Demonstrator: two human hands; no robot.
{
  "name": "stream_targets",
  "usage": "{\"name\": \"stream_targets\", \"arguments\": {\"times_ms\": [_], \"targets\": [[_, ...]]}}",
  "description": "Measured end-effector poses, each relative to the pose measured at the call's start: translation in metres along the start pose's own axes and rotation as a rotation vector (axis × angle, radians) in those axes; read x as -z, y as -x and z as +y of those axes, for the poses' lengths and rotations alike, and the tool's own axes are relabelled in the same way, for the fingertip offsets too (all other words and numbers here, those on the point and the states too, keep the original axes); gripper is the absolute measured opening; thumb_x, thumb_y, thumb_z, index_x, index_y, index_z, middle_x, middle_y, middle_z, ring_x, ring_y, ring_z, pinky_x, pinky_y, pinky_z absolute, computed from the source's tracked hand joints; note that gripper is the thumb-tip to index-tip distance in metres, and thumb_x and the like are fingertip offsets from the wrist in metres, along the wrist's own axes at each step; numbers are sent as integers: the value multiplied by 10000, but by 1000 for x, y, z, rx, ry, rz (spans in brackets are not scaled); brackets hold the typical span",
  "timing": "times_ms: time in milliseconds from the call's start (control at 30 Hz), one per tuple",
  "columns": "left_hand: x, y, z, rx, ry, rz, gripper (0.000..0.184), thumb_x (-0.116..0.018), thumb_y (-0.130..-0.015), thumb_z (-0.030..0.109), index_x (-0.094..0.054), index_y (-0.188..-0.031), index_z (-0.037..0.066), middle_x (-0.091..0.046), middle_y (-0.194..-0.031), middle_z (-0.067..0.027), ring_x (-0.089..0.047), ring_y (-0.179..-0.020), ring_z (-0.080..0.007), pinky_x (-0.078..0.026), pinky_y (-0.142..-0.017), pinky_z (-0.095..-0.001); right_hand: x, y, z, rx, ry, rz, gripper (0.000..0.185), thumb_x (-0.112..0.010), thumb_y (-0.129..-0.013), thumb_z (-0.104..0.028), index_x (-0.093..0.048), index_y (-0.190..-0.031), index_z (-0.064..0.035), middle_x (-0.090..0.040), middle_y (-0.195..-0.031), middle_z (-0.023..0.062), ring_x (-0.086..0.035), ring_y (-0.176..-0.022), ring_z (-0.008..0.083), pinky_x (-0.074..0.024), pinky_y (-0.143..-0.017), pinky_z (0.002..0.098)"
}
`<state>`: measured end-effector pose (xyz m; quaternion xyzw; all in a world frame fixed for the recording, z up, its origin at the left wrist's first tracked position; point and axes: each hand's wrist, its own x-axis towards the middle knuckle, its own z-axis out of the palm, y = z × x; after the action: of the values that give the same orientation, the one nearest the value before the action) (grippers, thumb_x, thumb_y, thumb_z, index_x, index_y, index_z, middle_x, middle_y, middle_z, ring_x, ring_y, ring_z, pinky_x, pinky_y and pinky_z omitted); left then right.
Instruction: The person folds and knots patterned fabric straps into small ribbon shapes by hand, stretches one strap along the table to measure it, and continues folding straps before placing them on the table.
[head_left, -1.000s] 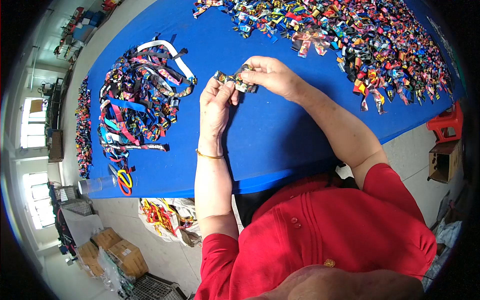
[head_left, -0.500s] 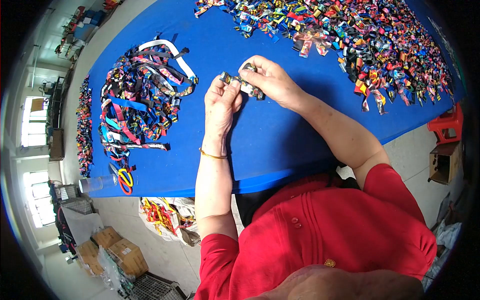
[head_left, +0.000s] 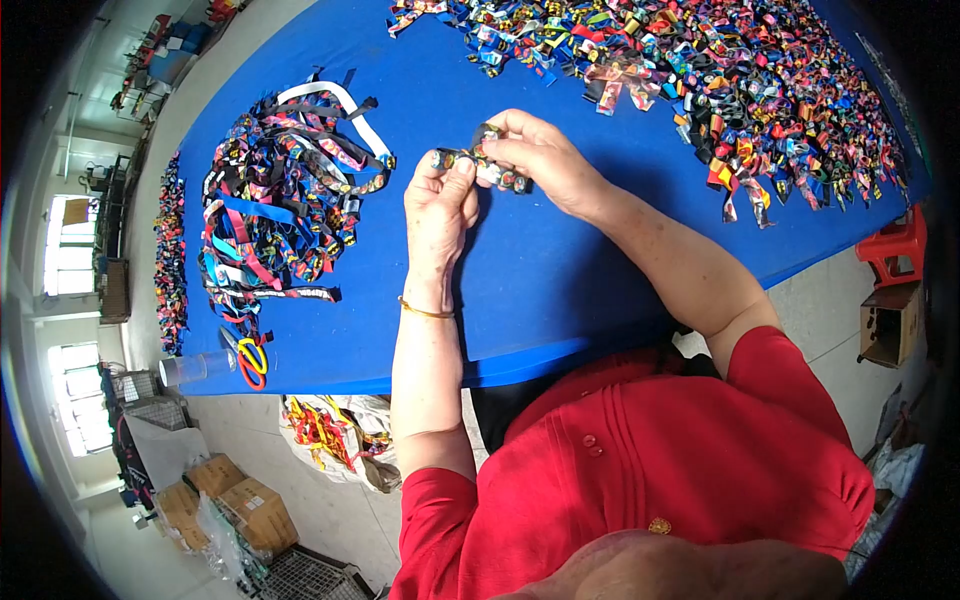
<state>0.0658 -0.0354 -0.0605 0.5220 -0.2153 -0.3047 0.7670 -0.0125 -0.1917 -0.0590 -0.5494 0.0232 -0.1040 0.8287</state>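
A short piece of dark patterned ribbon (head_left: 497,176), looped or folded into a bow-like shape, is held above the blue table. My left hand (head_left: 440,200) pinches its left part between thumb and fingers. At its upper right, my right hand (head_left: 535,160) grips the loop, thumb pressed toward the fingers. The fingers partly hide the ribbon, so I cannot tell whether it is knotted. To the left lies a tangled heap of long printed ribbons (head_left: 280,190), with a white strip (head_left: 352,110) curving over its top.
A wide pile of short looped ribbons (head_left: 760,110) covers the table's far right. Scissors (head_left: 250,362) with red and yellow handles and a clear bottle (head_left: 195,367) lie near the left front edge. Below are a sack of ribbons (head_left: 340,440) and a red stool (head_left: 893,250).
The ribbon has turned slightly between my fingers, and its right end sits a little higher and farther right. My left hand has shifted slightly left. Both hands keep their grip.
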Motion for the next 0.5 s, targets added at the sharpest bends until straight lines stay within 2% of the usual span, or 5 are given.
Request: {"name": "stream_targets", "arguments": {"times_ms": [167, 367, 500], "targets": [[-2, 1, 2, 49, 10, 64, 84, -620, -1010, 165, -596, -978, 91, -575, -673, 19, -363, -443, -20, -249, -387, -193, 6, -2, 2, 48, 59, -18, 187, -571, -964, -70, -583, -1134, 9, -642, -968, 40, -614, -879, 84, -508, -763, 239], [0, 1, 4, 70, -17, 27, 98, -631, -1005, 178, -593, -986, 90, -541, -646, 35, -355, -448, -11, -240, -391, -184, 6, -3, 8, 60, -4, -29, 180, -567, -967, -40, -580, -1140, 8, -650, -974, 40, -618, -873, 83, -518, -770, 247], [0, 1, 4, 71, -32, 26, 108, -631, -1006, 181, -590, -979, 84, -526, -634, 39, -354, -450, -11, -242, -395, -184, 4, -4, 8, 95, 46, -20, 198, -543, -1014, -101, -564, -1198, -30, -619, -967, -2, -576, -850, 48, -479, -724, 216]]}}
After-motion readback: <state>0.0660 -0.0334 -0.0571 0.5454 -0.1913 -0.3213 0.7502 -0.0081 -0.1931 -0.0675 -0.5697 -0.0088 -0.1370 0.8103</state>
